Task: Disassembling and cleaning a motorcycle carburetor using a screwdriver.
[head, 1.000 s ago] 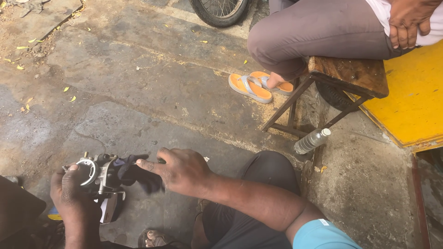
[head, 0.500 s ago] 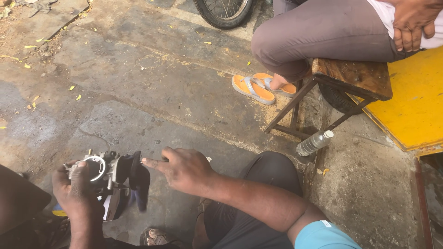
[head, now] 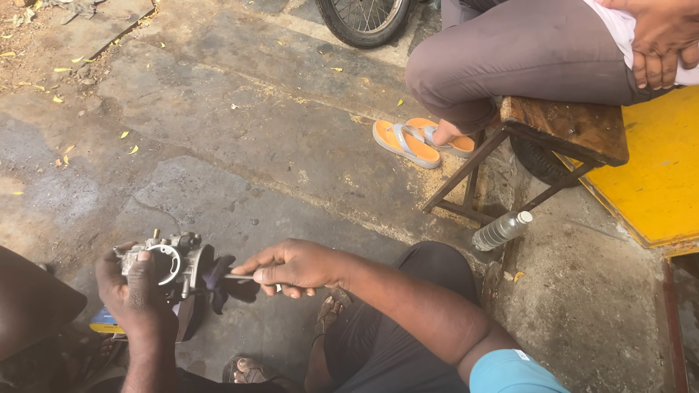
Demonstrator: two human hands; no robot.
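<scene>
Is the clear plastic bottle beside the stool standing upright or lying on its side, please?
Lying on its side: the plastic bottle rests lengthwise on the concrete ground beside the wooden stool, white cap pointing up-right.

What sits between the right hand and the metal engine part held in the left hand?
In the head view, a thin tool wrapped in dark cloth spans from the right hand to the metal engine part in the left hand.

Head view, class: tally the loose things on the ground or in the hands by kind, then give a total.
Carburettor: 1
Thin tool: 1
Dark rag: 1
Orange sandals: 2
Plastic bottle: 1
Wooden stool: 1
Wheel: 1
Total: 8
</scene>
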